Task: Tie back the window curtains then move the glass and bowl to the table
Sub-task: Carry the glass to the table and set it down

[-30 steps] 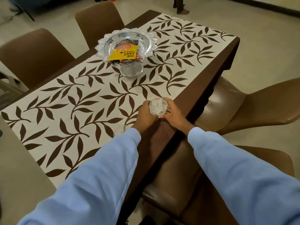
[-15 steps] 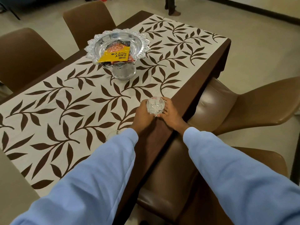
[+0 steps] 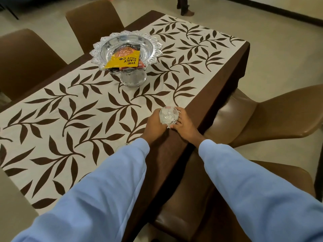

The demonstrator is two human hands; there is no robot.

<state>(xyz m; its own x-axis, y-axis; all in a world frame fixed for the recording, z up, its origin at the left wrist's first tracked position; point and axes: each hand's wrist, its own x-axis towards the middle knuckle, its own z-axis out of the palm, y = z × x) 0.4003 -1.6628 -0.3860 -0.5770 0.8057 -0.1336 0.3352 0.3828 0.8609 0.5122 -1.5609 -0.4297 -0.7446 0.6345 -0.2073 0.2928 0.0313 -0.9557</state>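
Cupping bowl (image 3: 168,116), perhaps resting, near table (image 3: 215,95) edge

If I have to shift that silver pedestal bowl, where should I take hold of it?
Probably the narrower stem under the silver pedestal bowl, coming from the right side. The dish is wide and scalloped, and the yellow packet overhangs its near edge, so a grip there would likely disturb it. Free a hand first: left hand and right hand both hold the small glass bowl.
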